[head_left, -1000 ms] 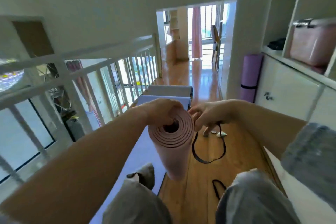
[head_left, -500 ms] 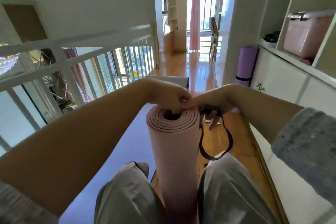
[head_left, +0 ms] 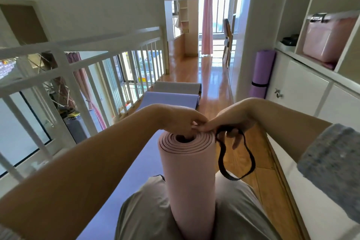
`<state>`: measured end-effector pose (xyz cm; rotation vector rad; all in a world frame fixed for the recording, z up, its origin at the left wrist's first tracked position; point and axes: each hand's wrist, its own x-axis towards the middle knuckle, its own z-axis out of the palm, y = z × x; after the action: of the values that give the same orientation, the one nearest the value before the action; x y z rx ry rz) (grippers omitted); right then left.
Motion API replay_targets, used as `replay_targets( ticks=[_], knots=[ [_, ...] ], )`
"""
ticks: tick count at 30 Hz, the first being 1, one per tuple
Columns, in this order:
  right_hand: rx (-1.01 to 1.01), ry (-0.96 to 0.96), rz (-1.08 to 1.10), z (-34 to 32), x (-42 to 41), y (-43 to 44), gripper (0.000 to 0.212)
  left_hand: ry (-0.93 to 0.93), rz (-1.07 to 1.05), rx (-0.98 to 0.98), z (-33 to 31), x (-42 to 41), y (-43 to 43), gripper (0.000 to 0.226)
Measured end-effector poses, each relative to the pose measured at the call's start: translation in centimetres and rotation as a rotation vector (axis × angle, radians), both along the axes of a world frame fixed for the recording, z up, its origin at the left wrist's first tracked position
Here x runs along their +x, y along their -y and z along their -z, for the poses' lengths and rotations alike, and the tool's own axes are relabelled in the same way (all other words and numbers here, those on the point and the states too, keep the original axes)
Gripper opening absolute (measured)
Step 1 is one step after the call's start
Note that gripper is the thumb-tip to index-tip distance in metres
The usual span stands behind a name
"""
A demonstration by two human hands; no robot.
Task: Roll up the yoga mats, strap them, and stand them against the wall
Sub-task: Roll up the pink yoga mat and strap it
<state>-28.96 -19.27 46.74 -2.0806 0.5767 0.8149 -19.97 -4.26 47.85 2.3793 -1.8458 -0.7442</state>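
Observation:
A rolled pink yoga mat (head_left: 191, 177) stands upright between my knees. My left hand (head_left: 180, 121) grips its top edge, fingers dipping into the hollow core. My right hand (head_left: 229, 122) pinches the roll's rim and holds a black strap loop (head_left: 236, 160) that hangs down beside the mat. A blue-violet mat (head_left: 171, 99) lies unrolled on the floor ahead, with a grey mat (head_left: 177, 87) flat beyond it. A rolled purple mat (head_left: 262, 72) with a black strap stands against the white cabinet wall.
A white railing (head_left: 81, 64) runs along the left over an open drop. White cabinets and shelves (head_left: 311, 87) line the right, with a pink case (head_left: 329, 39) on a shelf. A wooden floor (head_left: 210, 76) leads to a bright doorway.
The pink roll has gone from tilted forward to upright between my knees. Both hands stayed at its top, and the strap loop came up beside the roll with my right hand.

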Motion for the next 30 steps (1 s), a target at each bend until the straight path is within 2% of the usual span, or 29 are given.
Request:
replay_targets(
  ticks=[3,6,9,12,14,16,18,21,23,26,28,30],
  knots=[
    [-0.085,0.129,0.048,-1.4,-0.4,0.8,0.056,-0.229,-0.130,-0.063,-0.2,1.0,-0.8,0.050],
    [-0.146,0.453,0.106,-2.7,-0.2,0.8,0.033,-0.436,-0.312,-0.300,-0.8,2.3,-1.3,0.039],
    [-0.263,0.816,0.114,-3.4,0.6,-0.3,0.028,-0.504,-0.452,-0.468,-0.9,2.8,-1.2,0.052],
    [-0.201,1.052,0.123,-3.7,1.4,-2.1,0.020,-0.564,-0.455,-0.512,0.0,2.7,-1.0,0.061],
    [-0.123,1.125,0.105,-3.7,1.6,-3.0,0.016,-0.603,-0.445,-0.626,0.5,2.7,-0.9,0.045],
    [-0.084,1.156,0.093,-3.6,1.7,-3.4,0.014,-0.687,-0.501,-0.751,0.3,2.7,-1.3,0.018],
    [-0.008,1.151,0.118,-3.5,1.7,-3.3,0.011,-0.821,-0.566,-0.823,0.3,3.3,-1.9,0.005],
    [0.203,1.051,0.190,-3.8,1.7,-2.9,0.009,-1.001,-0.641,-0.881,0.5,4.6,-3.1,0.008],
    [0.348,0.933,0.204,-4.3,1.9,-2.9,0.018,-1.115,-0.670,-0.909,0.4,5.4,-3.9,0.009],
    [0.577,0.638,0.178,-4.8,1.8,-3.1,0.041,-1.218,-0.638,-0.941,-0.1,6.0,-4.7,0.011],
    [0.525,0.438,0.024,-4.6,2.0,-3.1,0.050,-1.235,-0.597,-0.905,-0.2,6.2,-4.8,0.014],
    [0.314,0.318,-0.142,-4.3,2.3,-3.1,0.056,-1.199,-0.555,-0.828,-0.6,6.3,-4.9,0.016]
  ],
)
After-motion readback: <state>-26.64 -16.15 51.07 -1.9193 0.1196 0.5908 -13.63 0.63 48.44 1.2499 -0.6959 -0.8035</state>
